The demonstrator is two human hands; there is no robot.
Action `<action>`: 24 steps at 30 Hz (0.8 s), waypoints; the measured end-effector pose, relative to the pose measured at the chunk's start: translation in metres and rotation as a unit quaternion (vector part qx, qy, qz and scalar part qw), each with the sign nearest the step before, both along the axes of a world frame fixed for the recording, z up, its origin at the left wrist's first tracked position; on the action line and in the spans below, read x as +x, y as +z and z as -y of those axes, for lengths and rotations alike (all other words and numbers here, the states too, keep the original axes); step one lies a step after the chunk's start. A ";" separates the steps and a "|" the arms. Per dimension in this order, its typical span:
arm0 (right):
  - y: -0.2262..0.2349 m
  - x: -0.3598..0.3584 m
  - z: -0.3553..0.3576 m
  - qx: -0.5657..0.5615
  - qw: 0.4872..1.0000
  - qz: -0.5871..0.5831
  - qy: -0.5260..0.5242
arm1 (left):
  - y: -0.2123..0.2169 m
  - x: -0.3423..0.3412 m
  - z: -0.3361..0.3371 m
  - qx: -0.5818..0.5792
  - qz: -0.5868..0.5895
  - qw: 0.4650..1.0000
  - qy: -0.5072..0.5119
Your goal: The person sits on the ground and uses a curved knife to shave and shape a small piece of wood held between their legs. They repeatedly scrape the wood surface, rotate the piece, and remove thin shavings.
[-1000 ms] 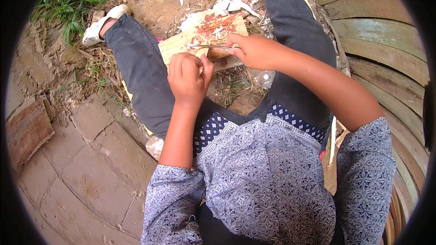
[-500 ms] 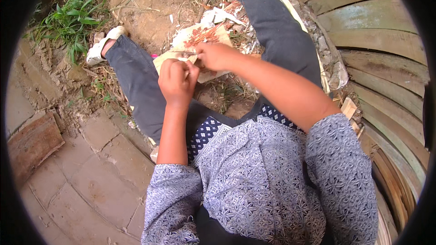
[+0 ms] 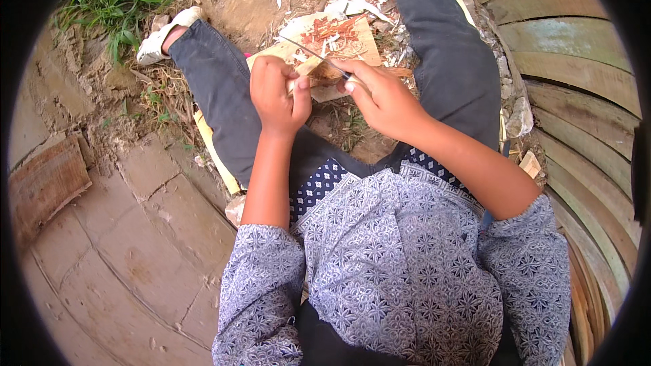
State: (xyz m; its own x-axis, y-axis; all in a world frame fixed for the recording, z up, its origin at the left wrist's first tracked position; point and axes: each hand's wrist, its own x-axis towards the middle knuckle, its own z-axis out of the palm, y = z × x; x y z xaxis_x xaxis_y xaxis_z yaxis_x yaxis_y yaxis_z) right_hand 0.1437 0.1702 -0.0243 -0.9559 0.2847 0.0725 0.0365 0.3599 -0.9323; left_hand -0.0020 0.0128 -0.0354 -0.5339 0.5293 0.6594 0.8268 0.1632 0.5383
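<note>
Left hand [image 3: 277,95] grips a small wood piece [image 3: 313,74] while right hand [image 3: 380,95] holds a thin blade [image 3: 308,51] against it

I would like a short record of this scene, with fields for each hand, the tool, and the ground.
left hand: closed on a small wood piece
right hand: holds a thin knife, blade on the wood piece
below hands: flat wooden board with shavings
ground: bare soil, grass, stone paving
right side: curved wooden planks

Bare dirt ground [image 3: 237,0] carries a flat wooden board [image 3: 339,37] strewn with pale shavings [image 3: 352,3]; grass [image 3: 119,0] grows beside worn paving stones [image 3: 135,257].
</note>
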 end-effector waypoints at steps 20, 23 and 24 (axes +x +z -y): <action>-0.021 -0.010 -0.019 0.061 0.982 0.174 0.040 | 0.002 -0.018 -0.038 -0.043 -0.133 0.990 0.008; 0.010 -0.014 -0.018 0.018 0.989 0.146 0.028 | 0.000 -0.016 -0.042 -0.030 -0.144 0.989 0.015; -0.003 -0.013 -0.015 0.026 0.986 0.158 0.041 | 0.002 -0.014 -0.043 -0.027 -0.149 0.988 0.018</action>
State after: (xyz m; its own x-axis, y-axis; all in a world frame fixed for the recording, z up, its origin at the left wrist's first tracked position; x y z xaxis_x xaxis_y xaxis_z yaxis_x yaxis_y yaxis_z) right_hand 0.1306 0.1855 -0.0271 -0.9528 0.2085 -0.2207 0.2912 0.4213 -0.8589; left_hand -0.0159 0.0557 -0.0333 -0.3389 0.5516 0.7621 0.9406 0.2173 0.2610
